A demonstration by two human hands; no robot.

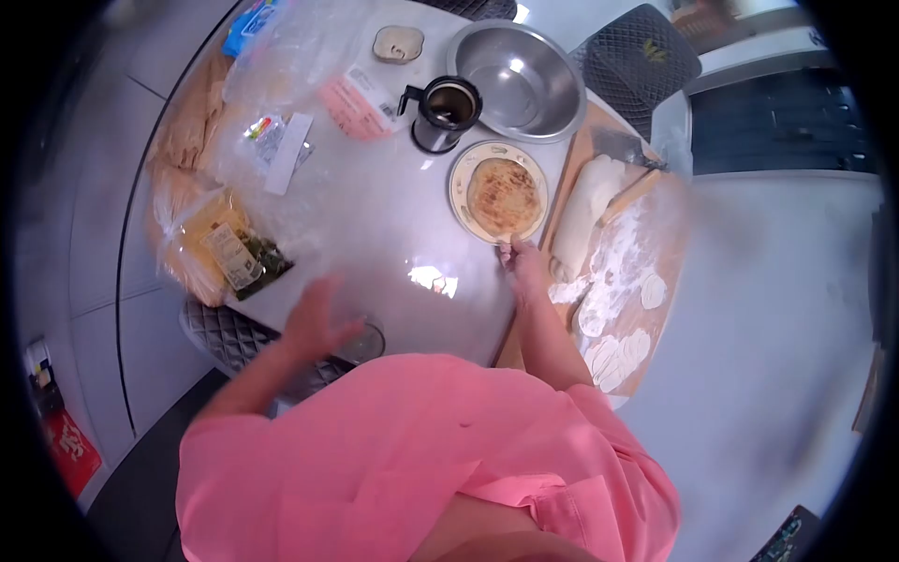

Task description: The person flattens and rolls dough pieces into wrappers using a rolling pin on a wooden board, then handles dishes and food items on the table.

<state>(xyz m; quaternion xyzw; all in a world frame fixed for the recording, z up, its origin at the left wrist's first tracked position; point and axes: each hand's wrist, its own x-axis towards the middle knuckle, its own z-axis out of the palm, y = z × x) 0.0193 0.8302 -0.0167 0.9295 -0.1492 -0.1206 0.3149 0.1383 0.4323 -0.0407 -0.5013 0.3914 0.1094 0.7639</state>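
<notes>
A browned flatbread (506, 197) lies on a patterned plate (458, 199) resting on the table. My right hand (526, 266) is closed at the plate's near rim, fingers pinching the edge. My left hand (316, 317), a little smeared by motion, hovers over the table's near edge with thumb and fingers apart and nothing in it. Close beside it is a round clear glass object (367, 344), partly hidden by my hand. Behind the plate stands a dark, handled jug (446, 112) with a metal lower body.
A steel bowl (562, 94) sits at the back. On the right, a floured board (667, 253) bears a dough roll (588, 208), a rolling pin (629, 197) and several flat dough pieces (620, 360). Plastic bags and a yellow package (211, 234) crowd the left. A small dish (398, 44) is farther back.
</notes>
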